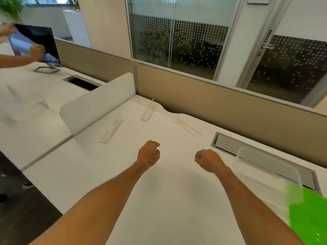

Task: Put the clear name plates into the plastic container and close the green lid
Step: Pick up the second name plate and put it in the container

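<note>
Desk (159, 200): white, fills centre and lower frame; bears every item below.

Name plates, clear, three, each with a small red label:
- left name plate (111, 129), centre-left, lying flat on a diagonal, just beside the white divider panel (99, 103).
- middle name plate (149, 110), upper centre, flat, near the beige partition (230, 110).
- right name plate (186, 127), right of centre, flat, angled toward the cable hatch (265, 156).
All three well apart from one another and from the container; none yet inside. Scattered lay likely means one pick per plate.

Plastic container (269, 167): clear, blurred, right of frame, partly over the cable hatch. Contents not discernible.

Green lid (311, 218): lower right corner, beside or attached to the container; which of the two cannot be told through the blur. Appears open, leaving the container mouth free for loading.

Left hand (148, 153): centre frame, above the desk, fingers loosely curled, holding nothing. Nearest the left and middle plates.

Right hand (208, 160): right of centre, fingers curled inward, nothing visible in the grip. Between the right plate and the container, so well placed to carry across.

Status, judged: task at its start; reach for a first plate pending. Thin, flat, clear plates probably awkward to lift off a smooth top; an edge pinch likely needed.

Other: monitor (35, 43), upper left, handled by a second person (37, 51); unrelated.
</note>
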